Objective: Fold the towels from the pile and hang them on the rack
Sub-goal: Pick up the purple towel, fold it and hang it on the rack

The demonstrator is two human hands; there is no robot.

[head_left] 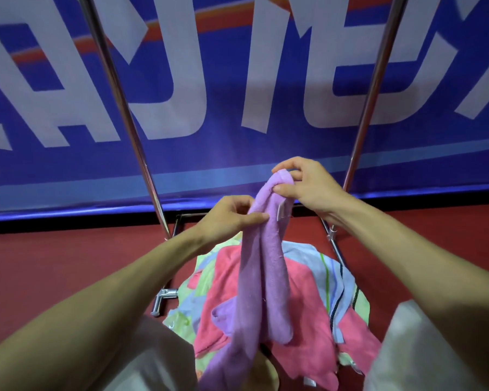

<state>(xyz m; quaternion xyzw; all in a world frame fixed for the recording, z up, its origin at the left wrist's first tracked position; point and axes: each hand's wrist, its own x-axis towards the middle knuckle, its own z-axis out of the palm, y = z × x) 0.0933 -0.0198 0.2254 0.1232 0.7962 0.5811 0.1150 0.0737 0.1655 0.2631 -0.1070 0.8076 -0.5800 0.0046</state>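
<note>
The banner (223,66) behind the rack (119,108) carries huge white letters on blue with an orange stripe. They are cut off at the top and sides, and I cannot make a word of them. A small white tag (281,211) is sewn to the purple towel (263,277); any print on it is too small to read.

My two hands hold that one towel up in front of me. My right hand (302,184) pinches its folded top between thumb and fingers, and my left hand (232,218) pinches it just below, thumb pressed to the cloth. The towel hangs in long folds and its lower end runs out of the bottom edge.

Two shiny uprights of the rack show, their tops cut off. Low between them lies the pile (308,300): pink cloth, a blue striped piece, a pale green patterned one and another bit of purple. They overlap too much to count. The red floor (54,263) lies around it.
</note>
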